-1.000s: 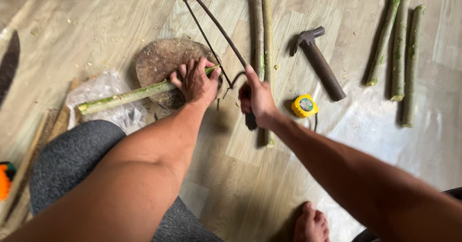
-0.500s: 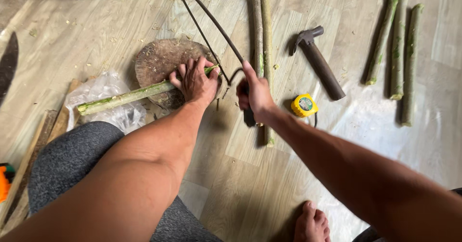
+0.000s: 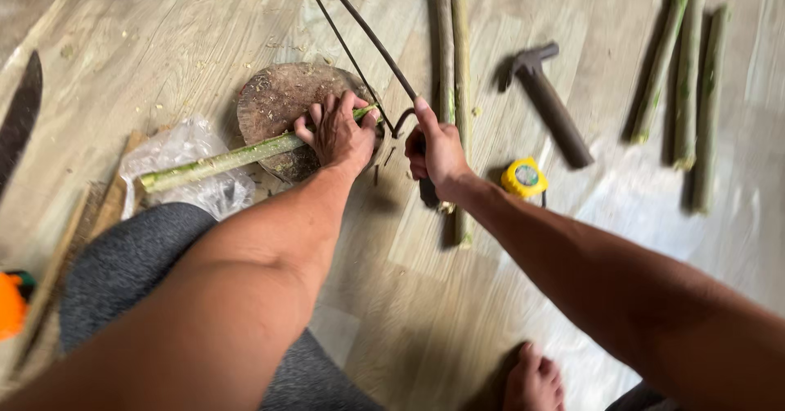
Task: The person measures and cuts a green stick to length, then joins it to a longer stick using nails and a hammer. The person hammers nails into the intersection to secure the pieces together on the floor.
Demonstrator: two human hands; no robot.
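Bare-armed worker, no sleeves/gloves/rings on left hand [image 3: 337, 133] or right hand [image 3: 437, 151]; grey heathered leggings; barefoot.

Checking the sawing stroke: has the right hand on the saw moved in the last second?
Barely. Judged against the yellow tape measure, the right hand stays just to its left, gripping the hacksaw handle.

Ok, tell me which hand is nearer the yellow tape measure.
Right. The right hand grips the saw handle just left of the tape measure; the left hand presses the green stick farther away.
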